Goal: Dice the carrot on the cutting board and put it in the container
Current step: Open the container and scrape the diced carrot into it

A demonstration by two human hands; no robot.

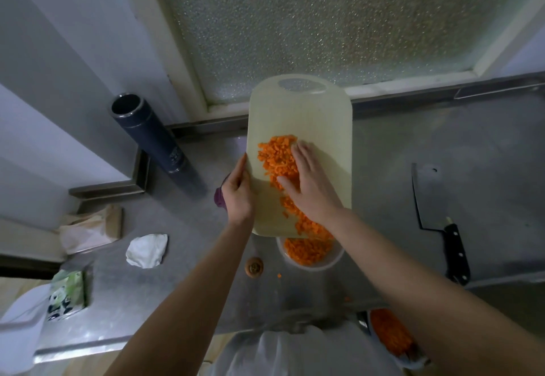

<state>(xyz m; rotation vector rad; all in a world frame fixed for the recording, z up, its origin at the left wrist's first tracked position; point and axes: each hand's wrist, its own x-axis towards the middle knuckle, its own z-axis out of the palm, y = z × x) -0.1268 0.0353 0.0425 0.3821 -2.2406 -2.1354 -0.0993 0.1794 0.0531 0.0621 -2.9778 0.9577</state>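
The cutting board (pixel 300 127) is tilted over the container (pixel 309 253), its long axis running from 12 o'clock, where the handle cut-out sits, down to 6 o'clock, where the low edge overhangs the bowl. The left hand (pixel 237 195) clamps the board's 9 o'clock edge, thumb on the top face and fingers wrapped underneath. The right hand (pixel 309 186) lies flat and open on the board, fingers spread, holding nothing, and is pressed against the diced carrot (pixel 278 160), which trails in a band from the board's middle toward the low edge. More dice already fill the container, which sits on the steel counter (pixel 442 151) at 6 o'clock of the board.

To finish the sweep well, I judge the board should stay steeply tipped with its low edge centred over the bowl, since a stray piece (pixel 279 275) already lies on the counter at the bowl's 8 o'clock. The right palm should rake straight down the long axis, then make a second pass for the dice clinging near the board's centre. The cleaver (pixel 427 195) rests well apart at 3 o'clock, blade pointing to 12. A carrot end (pixel 254 267), or so it seems in the dim light, lies just beside the bowl at 9 o'clock.
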